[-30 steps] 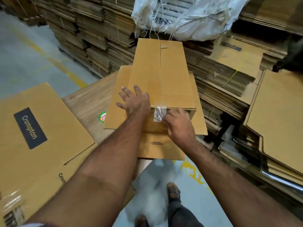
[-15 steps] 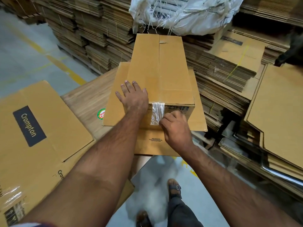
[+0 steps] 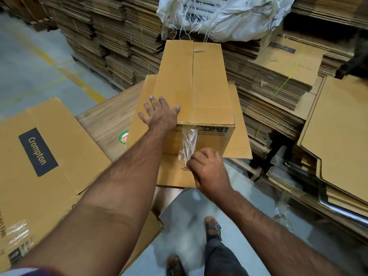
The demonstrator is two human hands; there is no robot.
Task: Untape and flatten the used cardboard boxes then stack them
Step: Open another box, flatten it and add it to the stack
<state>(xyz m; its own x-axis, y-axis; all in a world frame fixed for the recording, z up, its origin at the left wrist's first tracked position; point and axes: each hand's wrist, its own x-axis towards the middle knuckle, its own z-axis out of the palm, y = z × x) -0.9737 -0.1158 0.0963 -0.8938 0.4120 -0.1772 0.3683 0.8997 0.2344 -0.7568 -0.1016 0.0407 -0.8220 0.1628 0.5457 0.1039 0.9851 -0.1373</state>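
Head view: white sack is seen atop the stacks, torn open, flat cardboard showing inside. Cardboard box is laid on flattened sheets on the wooden table, top seam closed, near end face w/ a clear tape strip partly peeled and crinkled. Left hand is spread flat, pressed on the box's top. Tape's lower end is pinched by right hand. Fingertips there are hidden; print on box is too small to read.

The box lies on flattened cardboard, a printed sheet left of it.
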